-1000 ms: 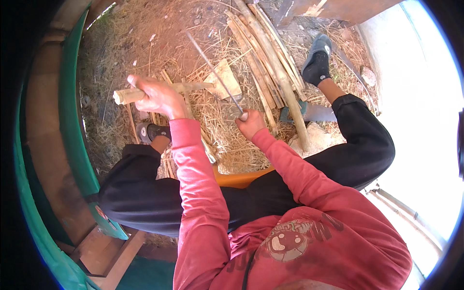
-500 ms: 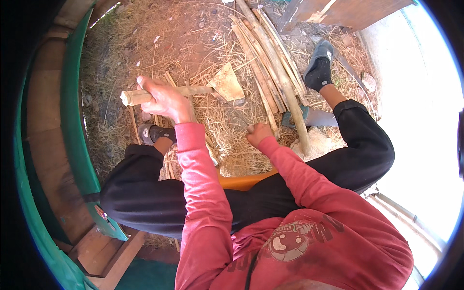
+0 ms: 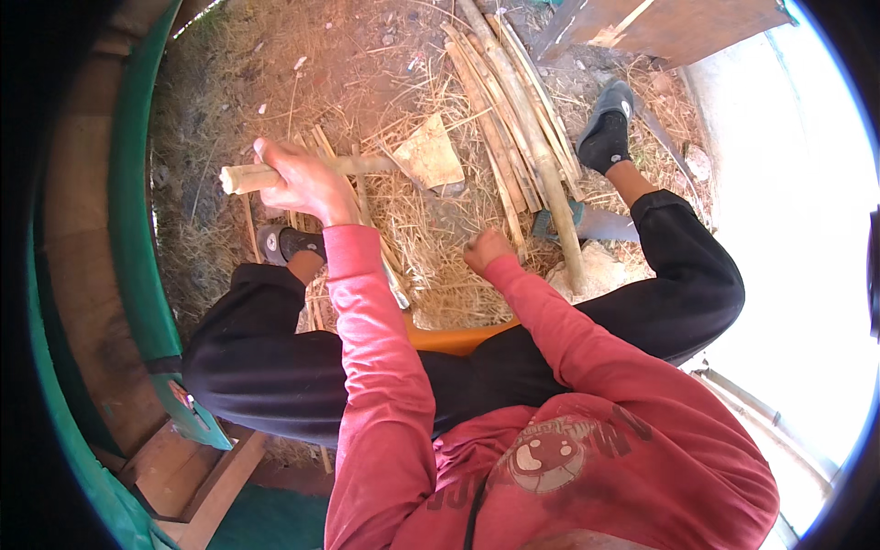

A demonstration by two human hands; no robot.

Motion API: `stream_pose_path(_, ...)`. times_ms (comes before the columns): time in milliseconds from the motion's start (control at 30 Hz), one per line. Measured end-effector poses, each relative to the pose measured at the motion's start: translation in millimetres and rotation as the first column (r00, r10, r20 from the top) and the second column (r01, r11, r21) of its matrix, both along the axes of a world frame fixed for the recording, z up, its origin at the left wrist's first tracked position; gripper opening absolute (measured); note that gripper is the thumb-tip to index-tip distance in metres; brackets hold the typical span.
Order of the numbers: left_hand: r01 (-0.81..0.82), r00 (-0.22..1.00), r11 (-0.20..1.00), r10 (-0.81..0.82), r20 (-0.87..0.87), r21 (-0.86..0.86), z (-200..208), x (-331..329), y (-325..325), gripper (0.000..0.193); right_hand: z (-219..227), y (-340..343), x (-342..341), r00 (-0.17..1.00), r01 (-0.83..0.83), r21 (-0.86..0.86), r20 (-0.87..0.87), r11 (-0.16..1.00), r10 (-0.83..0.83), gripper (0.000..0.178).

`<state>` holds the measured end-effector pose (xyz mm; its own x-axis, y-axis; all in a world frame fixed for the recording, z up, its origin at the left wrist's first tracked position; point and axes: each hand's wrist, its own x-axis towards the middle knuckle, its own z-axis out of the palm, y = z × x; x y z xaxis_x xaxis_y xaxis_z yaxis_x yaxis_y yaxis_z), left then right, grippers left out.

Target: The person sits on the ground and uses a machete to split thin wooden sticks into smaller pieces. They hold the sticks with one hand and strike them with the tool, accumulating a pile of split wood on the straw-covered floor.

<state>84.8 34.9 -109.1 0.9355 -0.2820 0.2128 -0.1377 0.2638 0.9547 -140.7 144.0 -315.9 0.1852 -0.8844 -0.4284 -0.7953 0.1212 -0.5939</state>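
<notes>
My left hand (image 3: 316, 188) is closed around a pale, round wooden stick (image 3: 246, 178), held roughly level above the straw at the left. One cut end sticks out to the left of my thumb; the other reaches toward a flat, pale piece of wood (image 3: 431, 154) on the ground. Lower and farther right, my right hand (image 3: 489, 250) is closed in a fist beside a bundle of long split poles (image 3: 527, 110). Its fingers are turned away, so I cannot make out what they hold.
Thin split strips (image 3: 390, 261) lie by my left foot. Near my right foot are a broad grey blade (image 3: 607, 225) with a teal handle (image 3: 561, 220) and a stone (image 3: 596, 268). A brown wooden panel (image 3: 651, 32) stands at the far right; a green-edged wooden structure (image 3: 137, 220) borders the left.
My left hand has shifted slightly left and up with the stick still in it. The right hand stays closed and has moved only slightly.
</notes>
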Motion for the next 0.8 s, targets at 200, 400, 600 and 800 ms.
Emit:
stream_pose_path(200,0.0,0.995,0.996,-0.01,-0.103,-0.088,-1.0,13.9,-0.9,0.032,12.3,-19.6,-3.1,0.957,0.214,0.496,0.066,0.842,-0.282,0.024)
stream_pose_path(400,0.007,0.997,0.99,-0.018,-0.078,-0.142,4.0,7.7,4.2,0.025,43.0,-28.6,6.6,0.958,0.087,-0.026,0.277,0.996,-0.076,0.025)
stream_pose_path(600,0.063,0.996,0.998,-0.064,-0.056,-0.023,-4.7,1.9,1.5,0.034,3.1,-11.1,2.5,0.994,0.073,0.1,0.077,0.992,-0.081,0.034)
stream_pose_path(800,-0.064,0.978,0.996,0.051,0.202,0.058,-50.5,26.3,10.1,0.033,1.7,-19.1,17.4,0.947,-0.268,0.222,-0.118,0.938,0.299,0.039)
